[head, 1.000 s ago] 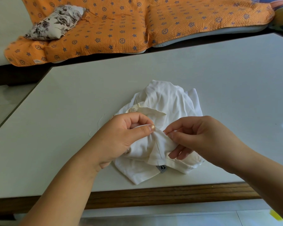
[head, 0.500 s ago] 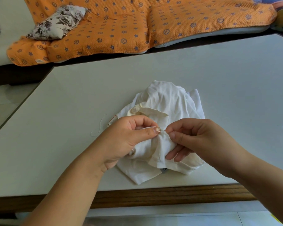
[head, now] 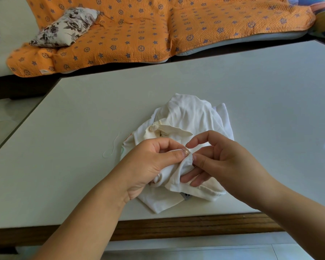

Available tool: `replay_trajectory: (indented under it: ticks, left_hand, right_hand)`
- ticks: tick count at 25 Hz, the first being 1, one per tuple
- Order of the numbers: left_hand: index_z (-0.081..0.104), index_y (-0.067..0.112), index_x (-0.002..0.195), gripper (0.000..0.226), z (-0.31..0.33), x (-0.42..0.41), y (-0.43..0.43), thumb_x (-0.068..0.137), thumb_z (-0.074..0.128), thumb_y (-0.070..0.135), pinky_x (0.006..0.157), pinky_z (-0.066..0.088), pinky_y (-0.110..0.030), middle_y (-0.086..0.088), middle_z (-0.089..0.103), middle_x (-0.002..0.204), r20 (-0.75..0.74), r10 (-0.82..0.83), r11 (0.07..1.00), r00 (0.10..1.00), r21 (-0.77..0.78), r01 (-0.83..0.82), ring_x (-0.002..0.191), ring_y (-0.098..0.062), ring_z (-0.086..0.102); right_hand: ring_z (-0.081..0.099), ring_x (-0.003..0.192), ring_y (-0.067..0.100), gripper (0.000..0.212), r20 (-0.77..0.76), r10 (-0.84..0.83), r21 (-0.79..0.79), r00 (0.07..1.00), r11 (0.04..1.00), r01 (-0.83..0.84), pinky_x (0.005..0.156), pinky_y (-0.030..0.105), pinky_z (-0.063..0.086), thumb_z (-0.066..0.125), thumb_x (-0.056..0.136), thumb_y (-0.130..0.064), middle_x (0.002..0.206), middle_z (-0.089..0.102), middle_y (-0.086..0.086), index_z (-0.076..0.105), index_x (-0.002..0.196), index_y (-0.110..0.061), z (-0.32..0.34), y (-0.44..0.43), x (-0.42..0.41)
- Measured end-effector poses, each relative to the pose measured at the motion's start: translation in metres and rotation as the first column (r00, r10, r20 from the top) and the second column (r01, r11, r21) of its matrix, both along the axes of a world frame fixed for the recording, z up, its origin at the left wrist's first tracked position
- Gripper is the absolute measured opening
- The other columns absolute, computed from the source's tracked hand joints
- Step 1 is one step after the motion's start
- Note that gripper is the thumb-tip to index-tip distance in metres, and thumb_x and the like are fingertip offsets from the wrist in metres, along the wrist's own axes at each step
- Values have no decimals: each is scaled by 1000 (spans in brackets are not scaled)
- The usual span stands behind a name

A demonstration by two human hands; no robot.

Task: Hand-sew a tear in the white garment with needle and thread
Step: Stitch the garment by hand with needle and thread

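A crumpled white garment (head: 188, 113) lies on the pale table (head: 79, 113) near its front edge. My left hand (head: 150, 164) pinches a raised fold of the garment between thumb and forefinger. A thin glint at that thumb tip may be the needle (head: 185, 150); it is too small to be sure. My right hand (head: 225, 162) is just right of the fold, forefinger lifted, thumb tip against the cloth, lower fingers resting loosely under the fabric. A loose pale thread (head: 112, 147) curls on the table left of the garment.
The table's wooden front edge (head: 176, 228) runs below my wrists. Behind the table stands a sofa under an orange patterned cover (head: 139, 27), with a floral cushion (head: 64, 27) at its left end. Pale floor shows at the left.
My right forefinger has lifted off the fold, undoing its pinch with the thumb. My left hand keeps its pinch on the fold in nearly the same place.
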State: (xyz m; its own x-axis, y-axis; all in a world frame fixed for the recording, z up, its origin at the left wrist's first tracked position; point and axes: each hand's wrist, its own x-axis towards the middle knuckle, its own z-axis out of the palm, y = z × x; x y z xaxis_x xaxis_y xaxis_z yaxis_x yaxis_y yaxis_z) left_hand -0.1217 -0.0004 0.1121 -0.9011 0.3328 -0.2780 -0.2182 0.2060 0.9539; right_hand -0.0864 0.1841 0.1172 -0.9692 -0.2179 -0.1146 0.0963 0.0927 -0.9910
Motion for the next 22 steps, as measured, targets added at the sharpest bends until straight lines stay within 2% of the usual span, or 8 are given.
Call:
replay_trajectory:
  ticks: [3, 5, 7, 12, 14, 15, 17, 22]
  left_hand:
    - [76, 15, 92, 25, -1, 0, 1, 75, 79, 34, 93, 48, -50, -15, 74, 101, 9, -10, 1000, 1000, -10, 10, 99, -33, 69]
    - [76, 16, 90, 12, 0, 0, 2, 81, 77, 24, 75, 51, -21, -8, 76, 94, -4, -12, 1000, 1000, -21, 12, 87, -14, 70]
    - [75, 15, 90, 7, 0, 2, 4, 84, 72, 18, 63, 47, -11, -2, 76, 87, -13, -11, 999, 1000, -31, 10, 79, -4, 70]
    - [75, 14, 90, 13, 2, 3, 5, 82, 74, 24, 67, 50, -17, -1, 76, 87, -9, 4, 999, 1000, -40, -4, 83, -11, 71]
    - [75, 19, 84, 5, 2, 3, 4, 84, 73, 23, 56, 45, -18, 2, 74, 84, -13, 28, 999, 1000, -42, -29, 81, -16, 64]
    - [75, 21, 82, 4, 1, 2, 2, 85, 73, 23, 51, 40, -20, 5, 72, 80, -11, 39, 999, 999, -38, -39, 79, -20, 58]
    - [75, 22, 79, 5, 0, -1, -1, 83, 76, 25, 64, 36, -31, 7, 71, 78, 0, 56, 998, 998, -5, -56, 84, -23, 49]
    - [75, 26, 78, 10, 3, -2, -4, 73, 71, 34, 82, 30, -42, 4, 70, 85, -1, 58, 997, 998, 43, -58, 93, -22, 50]
  right_hand:
    - [74, 70, 22, 23, -49, 19, 45, 999, 999, -17, 67, 29, 61, 51, 98, 1, 73, 74, 10, 65, 100, -17, -1, -1, 2]
    - [75, 72, 21, 24, -58, 28, 51, 998, 998, -25, 70, 29, 61, 50, 99, -1, 75, 75, 9, 67, 98, -18, -2, -2, 3]
    - [75, 74, 20, 20, -51, 33, 51, 998, 998, -31, 71, 30, 61, 50, 99, -6, 78, 75, 9, 66, 97, -17, -1, -3, 4]
    - [74, 71, 16, 9, -74, -5, 159, 997, 987, 17, 67, 33, 61, 54, 99, -15, 78, 75, 4, 60, 93, -17, -2, -5, 1]
    - [73, 67, 16, 10, -72, -122, 157, 990, 979, 132, 59, 30, 59, 53, 99, -18, 79, 75, 1, 59, 91, -18, -2, -3, -4]
    - [73, 66, 18, 10, -61, -191, 123, 980, 973, 197, 55, 29, 56, 54, 100, -18, 82, 75, -1, 59, 92, -16, -1, 0, -7]
    - [71, 63, 21, 12, 5, -270, 0, 963, 963, 270, 50, 27, 51, 53, 101, -18, 89, 76, 0, 59, 93, -10, 3, 8, -16]
    - [73, 64, 21, 10, 279, -211, -476, 937, 817, 326, 50, 22, 55, 45, 101, -6, 88, 76, 15, 52, 94, -5, 10, 18, -27]
